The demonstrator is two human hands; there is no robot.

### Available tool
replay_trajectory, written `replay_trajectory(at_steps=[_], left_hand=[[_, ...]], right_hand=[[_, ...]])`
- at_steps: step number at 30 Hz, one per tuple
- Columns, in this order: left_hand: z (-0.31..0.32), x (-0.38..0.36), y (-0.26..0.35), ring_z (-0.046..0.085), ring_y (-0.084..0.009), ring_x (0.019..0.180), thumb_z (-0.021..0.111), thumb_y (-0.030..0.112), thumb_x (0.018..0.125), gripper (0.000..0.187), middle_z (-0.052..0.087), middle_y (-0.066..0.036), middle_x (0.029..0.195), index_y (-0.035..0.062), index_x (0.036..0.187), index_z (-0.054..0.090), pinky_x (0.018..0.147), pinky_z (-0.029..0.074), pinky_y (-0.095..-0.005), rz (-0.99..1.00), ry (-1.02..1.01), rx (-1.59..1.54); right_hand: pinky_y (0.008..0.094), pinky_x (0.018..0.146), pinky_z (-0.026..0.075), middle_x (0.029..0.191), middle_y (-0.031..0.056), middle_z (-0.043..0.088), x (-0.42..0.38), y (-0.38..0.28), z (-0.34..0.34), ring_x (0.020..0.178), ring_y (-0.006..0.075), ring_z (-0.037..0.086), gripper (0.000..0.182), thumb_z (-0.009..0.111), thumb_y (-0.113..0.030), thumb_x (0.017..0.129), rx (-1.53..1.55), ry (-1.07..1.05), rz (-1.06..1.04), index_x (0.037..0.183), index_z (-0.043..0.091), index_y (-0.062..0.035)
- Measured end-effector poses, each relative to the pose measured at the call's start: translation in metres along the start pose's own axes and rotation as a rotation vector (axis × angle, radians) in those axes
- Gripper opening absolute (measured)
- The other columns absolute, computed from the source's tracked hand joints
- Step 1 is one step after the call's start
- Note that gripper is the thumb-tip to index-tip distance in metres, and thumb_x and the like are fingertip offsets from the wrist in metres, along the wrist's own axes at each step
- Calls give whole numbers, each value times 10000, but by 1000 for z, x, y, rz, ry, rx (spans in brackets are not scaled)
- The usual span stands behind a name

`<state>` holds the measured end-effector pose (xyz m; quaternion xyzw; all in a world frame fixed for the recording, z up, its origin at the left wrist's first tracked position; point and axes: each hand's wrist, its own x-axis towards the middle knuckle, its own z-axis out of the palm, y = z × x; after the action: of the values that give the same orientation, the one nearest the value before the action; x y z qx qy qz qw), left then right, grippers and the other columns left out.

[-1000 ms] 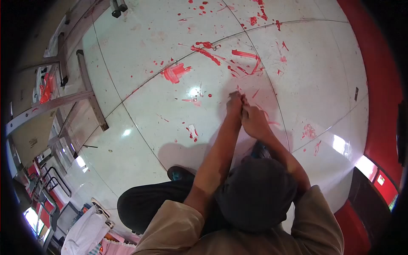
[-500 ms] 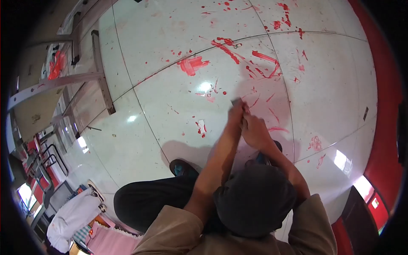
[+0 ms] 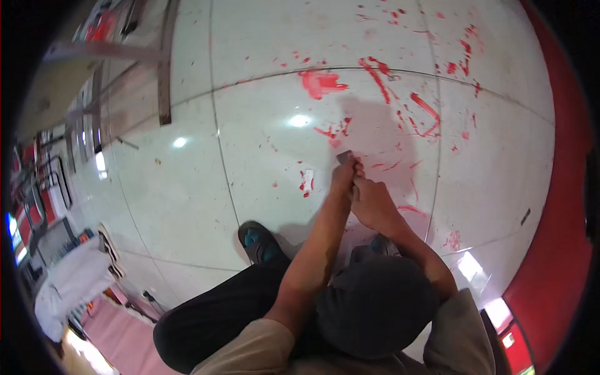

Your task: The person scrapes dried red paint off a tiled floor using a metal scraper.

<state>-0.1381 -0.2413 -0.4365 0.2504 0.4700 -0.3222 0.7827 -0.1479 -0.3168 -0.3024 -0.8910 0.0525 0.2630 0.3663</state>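
Observation:
On the white tiled floor (image 3: pixel 169 206), red smears and drops spread ahead of both hands. My left hand (image 3: pixel 344 175) is closed around a small flat grey scraper-like piece (image 3: pixel 344 156), whose wide end points away from me near the floor. Just right of it, my right hand (image 3: pixel 370 197) is closed and pressed against my left hand; what its fingers hold is hidden. A broad red smear (image 3: pixel 322 84) lies farther ahead. Close to the left of my hands is a small pale scrap (image 3: pixel 309 179) with red spots beside it.
A metal frame (image 3: pixel 165 75) stands at the upper left. White cloth (image 3: pixel 75 281) and a pink item (image 3: pixel 115 331) lie at the lower left. My dark shoe (image 3: pixel 259 240) is left of my arms. A red wall (image 3: pixel 556 206) runs along the right.
The view has shifted, so the metal frame sits higher and the floor marks lie farther right. The grey piece shows more clearly, and new red streaks show just ahead of it.

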Motion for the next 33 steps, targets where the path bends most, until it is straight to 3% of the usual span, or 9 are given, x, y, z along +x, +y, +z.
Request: replay_trajectory(at_steps=[11,15,16,19,21,22,26,29,33], left_hand=[[14,-24,22,482,-132,551,517,207,870,176,506,-39,657,46,804,547,510,423,-259,163,-4,-100],[15,-5,30,482,-128,569,504,211,887,185,510,-41,677,52,796,531,508,421,-262,163,-21,-123],[15,-25,23,488,-125,577,511,248,915,221,520,-46,695,50,817,531,494,421,-266,167,98,-35],[4,-18,7,497,-133,577,486,207,909,204,534,-50,701,55,781,530,495,438,-295,167,87,-54],[10,-7,36,514,-141,589,485,177,901,181,540,-59,724,39,805,551,511,457,-287,230,69,71],[15,-15,57,522,-142,597,509,176,888,168,544,-65,733,28,826,558,530,468,-281,225,-117,152],[-22,52,-6,508,-136,604,517,151,845,124,534,-57,711,48,781,537,534,445,-285,90,117,-198],[6,-7,25,510,-140,613,509,167,846,141,532,-47,704,56,763,538,519,430,-286,244,22,12],[20,5,60,476,-154,551,487,219,857,195,512,-30,674,97,706,509,486,403,-306,252,-91,182]], right_hand=[[525,735,477,828,307,600,24,-24,0,796,470,599,241,458,-143,872,-179,-74,-51,883,604,48],[531,766,475,840,320,597,21,-25,2,816,479,597,254,454,-151,872,-91,14,7,874,610,50],[528,763,476,841,319,600,11,-18,4,821,477,599,250,461,-150,863,-124,-48,12,888,607,51],[527,768,474,854,315,604,4,-15,7,835,472,600,252,469,-142,848,-164,-112,52,919,607,57],[523,793,472,888,319,606,22,-21,6,857,470,602,341,466,-151,851,-144,12,-44,1098,574,58],[519,801,474,896,317,608,31,-26,5,865,466,602,392,474,-155,843,-115,-26,8,1164,547,58],[513,788,477,891,303,613,14,-23,11,849,470,599,333,478,-155,837,-88,-48,57,1066,586,62],[512,790,477,924,305,613,12,-18,10,861,472,598,354,470,-161,846,-135,-98,79,1103,567,62],[509,823,475,979,311,607,40,-25,0,891,466,597,438,468,-163,845,-77,-24,35,1216,522,65]])
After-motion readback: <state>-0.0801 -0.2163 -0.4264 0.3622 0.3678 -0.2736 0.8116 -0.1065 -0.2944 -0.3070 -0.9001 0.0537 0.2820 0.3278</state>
